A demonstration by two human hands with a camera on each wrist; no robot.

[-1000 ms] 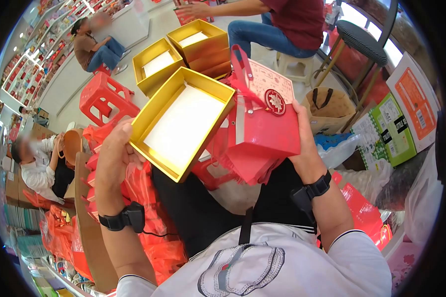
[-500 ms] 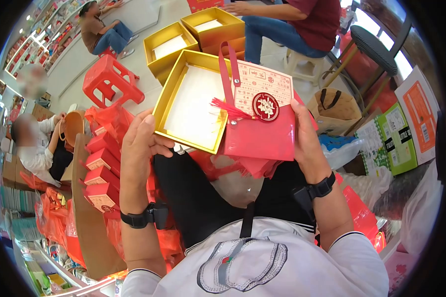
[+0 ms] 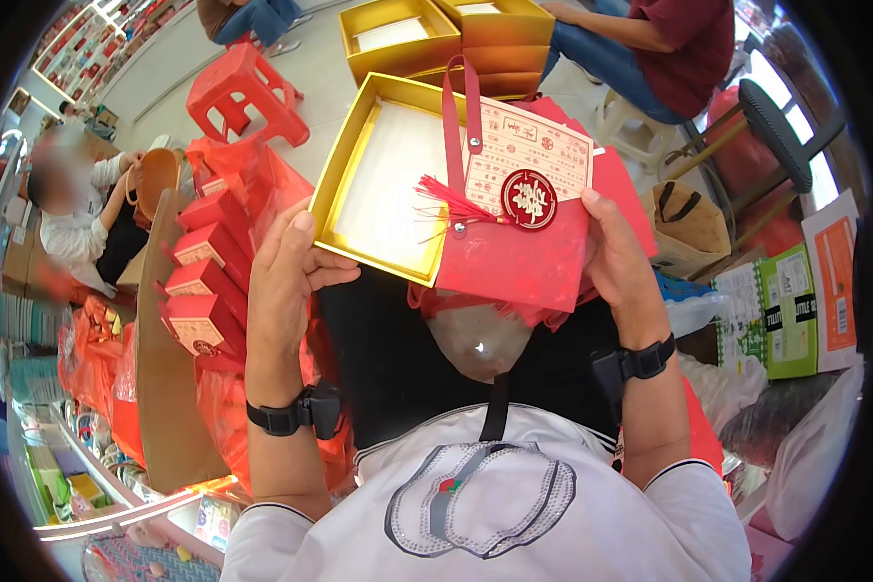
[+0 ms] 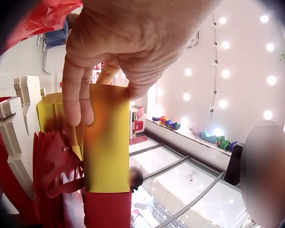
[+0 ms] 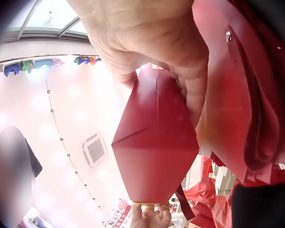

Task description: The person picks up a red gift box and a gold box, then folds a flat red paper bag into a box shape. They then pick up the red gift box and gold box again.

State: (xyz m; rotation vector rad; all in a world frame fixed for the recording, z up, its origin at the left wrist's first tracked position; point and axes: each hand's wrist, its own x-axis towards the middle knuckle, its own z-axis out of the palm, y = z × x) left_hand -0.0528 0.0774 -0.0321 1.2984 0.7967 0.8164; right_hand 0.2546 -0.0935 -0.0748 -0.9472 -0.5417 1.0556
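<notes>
My left hand grips the left end of a shallow gold box tray with a white lining, thumb near its rim. A red gift box with a handle strap, a tassel and a round emblem overlaps the tray's right part and hides it. My right hand holds the red box at its right side. In the left wrist view the tray's gold side runs straight up to the red box. Folded red bags hang beside the box in the right wrist view.
More gold trays stand on the floor ahead, near a seated person. To the left are a red plastic stool, a row of red boxes and a cardboard sheet. A paper bag stands at right.
The red box has turned its printed face up towards me. The tray, fully visible a second ago, is now partly covered by it. My left hand has shifted right, and the view has tilted.
</notes>
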